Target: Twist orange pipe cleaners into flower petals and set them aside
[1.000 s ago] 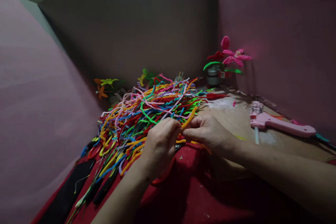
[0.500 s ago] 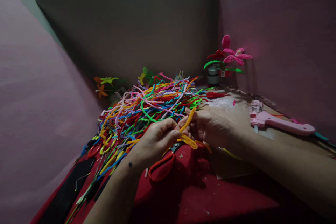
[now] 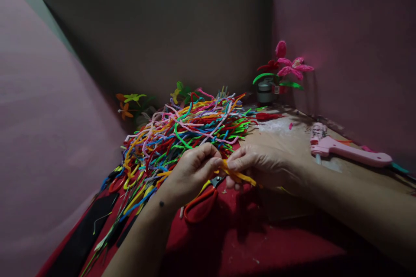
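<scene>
An orange pipe cleaner [image 3: 244,177], folded into strands, is pinched between my two hands above the red cloth. My left hand [image 3: 203,166] grips its left end between thumb and fingers. On the other side, my right hand [image 3: 255,162] has thumb and fingers closed on it, with a length sticking out below toward the right. Under the hands lie scissors [image 3: 201,205] with red-orange and yellow handles, their blades partly hidden. Just behind the hands rises a big tangled heap of multicoloured pipe cleaners [image 3: 188,123].
A pink glue gun [image 3: 354,151] lies on a brown board [image 3: 289,138] at the right. Pink pipe-cleaner flowers [image 3: 294,68] stand at the back right, orange and yellow ones [image 3: 126,110] at the back left. A black flat object [image 3: 86,233] rests on the red cloth [image 3: 247,246].
The orange piece that pointed up between my hands is now folded down to the right. My right hand has shifted its grip, with its thumb now laid over the strands.
</scene>
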A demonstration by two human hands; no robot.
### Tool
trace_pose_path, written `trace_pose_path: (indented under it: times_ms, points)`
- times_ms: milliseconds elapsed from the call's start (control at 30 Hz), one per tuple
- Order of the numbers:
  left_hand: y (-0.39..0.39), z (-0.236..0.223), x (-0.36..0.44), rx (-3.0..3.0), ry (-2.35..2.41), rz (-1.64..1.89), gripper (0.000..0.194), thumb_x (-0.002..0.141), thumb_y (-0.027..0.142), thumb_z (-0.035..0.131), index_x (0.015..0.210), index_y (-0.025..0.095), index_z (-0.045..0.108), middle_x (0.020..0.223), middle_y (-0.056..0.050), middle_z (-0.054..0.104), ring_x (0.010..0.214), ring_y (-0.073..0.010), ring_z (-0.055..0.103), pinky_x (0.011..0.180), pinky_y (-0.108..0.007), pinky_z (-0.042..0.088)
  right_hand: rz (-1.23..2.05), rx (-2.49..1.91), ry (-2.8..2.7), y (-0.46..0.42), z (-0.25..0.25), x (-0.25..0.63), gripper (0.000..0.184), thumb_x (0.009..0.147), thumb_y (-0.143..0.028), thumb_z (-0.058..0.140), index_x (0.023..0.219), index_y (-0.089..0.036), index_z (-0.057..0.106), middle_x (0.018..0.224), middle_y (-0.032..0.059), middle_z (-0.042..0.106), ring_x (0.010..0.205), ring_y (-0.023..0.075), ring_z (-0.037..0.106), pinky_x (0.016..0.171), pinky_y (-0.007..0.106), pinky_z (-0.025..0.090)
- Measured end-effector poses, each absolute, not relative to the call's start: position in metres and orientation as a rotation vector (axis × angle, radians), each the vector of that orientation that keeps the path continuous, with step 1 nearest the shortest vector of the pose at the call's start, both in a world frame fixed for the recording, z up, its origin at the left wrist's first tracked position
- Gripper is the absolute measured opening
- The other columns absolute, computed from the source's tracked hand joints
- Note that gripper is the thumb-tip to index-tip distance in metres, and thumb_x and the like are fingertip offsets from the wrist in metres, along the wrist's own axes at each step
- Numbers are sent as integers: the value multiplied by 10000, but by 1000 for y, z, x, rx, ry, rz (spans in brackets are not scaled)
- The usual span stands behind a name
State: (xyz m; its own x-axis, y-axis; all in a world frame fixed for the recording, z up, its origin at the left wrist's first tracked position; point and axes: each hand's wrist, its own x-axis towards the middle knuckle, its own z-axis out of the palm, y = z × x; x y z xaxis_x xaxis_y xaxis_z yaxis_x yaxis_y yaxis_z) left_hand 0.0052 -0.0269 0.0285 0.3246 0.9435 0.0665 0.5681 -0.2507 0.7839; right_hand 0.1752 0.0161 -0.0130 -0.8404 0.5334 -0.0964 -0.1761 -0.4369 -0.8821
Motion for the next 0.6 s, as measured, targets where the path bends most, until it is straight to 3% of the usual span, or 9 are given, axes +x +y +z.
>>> trace_pose_path:
  times_ms: [400, 600]
  points:
    - [-22, 24, 5, 1854, 1385, 797, 159, 791, 275, 497, 698, 146, 497, 603, 35, 464, 531, -71, 407, 472, -169, 343, 1982, -610, -1678, 13, 0, 176, 211, 713, -92, 460, 588, -93, 630, 613, 67, 663, 482, 83, 538, 481, 189, 425]
    - [-22, 24, 7, 1911, 1452, 856, 138, 775, 238, 519, 682, 138, 537, 617, 20, 509, 560, -76, 446, 496, -168, 369, 2022, -637, -1595, 14, -7, 173, 153, 726, -152, 521, 639, -84, 628, 628, 86, 665, 490, 105, 559, 474, 211, 435]
